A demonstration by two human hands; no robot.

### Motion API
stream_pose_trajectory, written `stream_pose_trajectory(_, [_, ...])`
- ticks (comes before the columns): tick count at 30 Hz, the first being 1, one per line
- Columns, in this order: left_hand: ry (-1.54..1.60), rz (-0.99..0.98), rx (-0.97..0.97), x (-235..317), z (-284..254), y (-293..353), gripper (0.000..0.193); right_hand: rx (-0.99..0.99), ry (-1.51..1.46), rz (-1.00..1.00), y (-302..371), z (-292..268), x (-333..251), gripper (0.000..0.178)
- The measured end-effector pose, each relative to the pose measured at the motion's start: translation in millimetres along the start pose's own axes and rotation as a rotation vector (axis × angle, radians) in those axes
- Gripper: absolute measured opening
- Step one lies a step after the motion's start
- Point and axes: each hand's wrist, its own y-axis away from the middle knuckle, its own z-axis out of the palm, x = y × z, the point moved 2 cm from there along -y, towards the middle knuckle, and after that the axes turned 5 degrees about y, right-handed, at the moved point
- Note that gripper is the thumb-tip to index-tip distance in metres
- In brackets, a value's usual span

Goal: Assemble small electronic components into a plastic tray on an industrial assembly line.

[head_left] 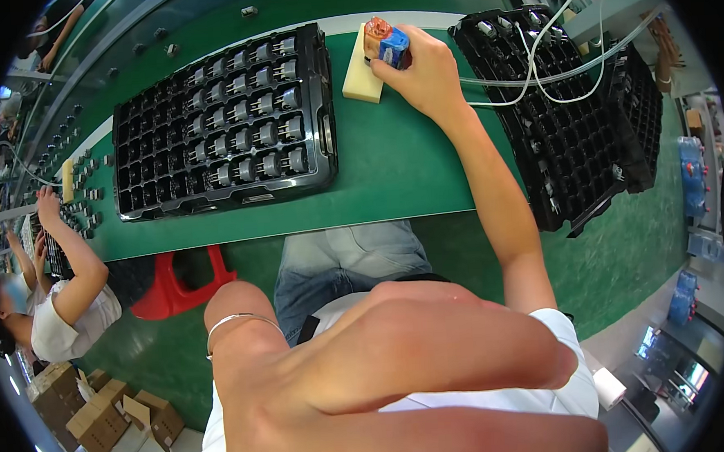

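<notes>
At the far side of the green table, my right hand (429, 73) is closed round a small blue-and-orange blocky part (387, 43), whose kind I cannot make out. It is held against or just over a pale yellow block (361, 77); contact is partly hidden. My left hand (401, 347) is raised very near the camera, large in view. Its fingers stretch to the right with a gap between them and nothing visible in them. The lower edge cuts off part of that hand.
A black tray (322, 158) left of centre holds rows of small grey cylindrical motors. More black trays (565, 125) stand at right, crossed by white cables (527, 86). A co-worker (72, 311) sits at left near a red stool (165, 294). Cardboard boxes (102, 424) lie lower left.
</notes>
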Motion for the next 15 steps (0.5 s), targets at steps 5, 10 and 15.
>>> stream_pose_trajectory(5, [-0.054, 0.025, 0.001, 6, -7, 7, 0.076, -0.017, -0.014, -0.008, -1, 0, 0, 0.044])
stream_pose_trajectory(10, [-0.079, 0.046, -0.013, 4, -10, 10, 0.079, -0.005, 0.004, -0.005, 1, -4, 5, 0.043])
stream_pose_trajectory(15, [-0.144, 0.059, -0.019, 7, 0, 4, 0.082, -0.021, -0.024, -0.020, -1, -4, -2, 0.043])
